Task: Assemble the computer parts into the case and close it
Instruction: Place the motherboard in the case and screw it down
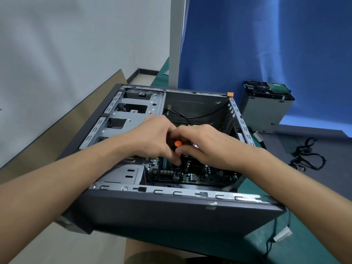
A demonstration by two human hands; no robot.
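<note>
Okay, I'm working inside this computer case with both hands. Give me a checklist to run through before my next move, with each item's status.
1. Computer case open and lying flat on the green table: ok.
2. Motherboard in the case: ok. Whether its screws are in: cannot tell.
3. Left hand and right hand meet at the orange-capped tool, and its tip is hidden: cannot tell.
4. Black cable inside runs toward the hands. Clear of the work spot: cannot tell.
5. Drive cage installed: not ok, it stands outside the case on the right.
6. Loose cables connected: not ok, they lie outside the case.
</note>
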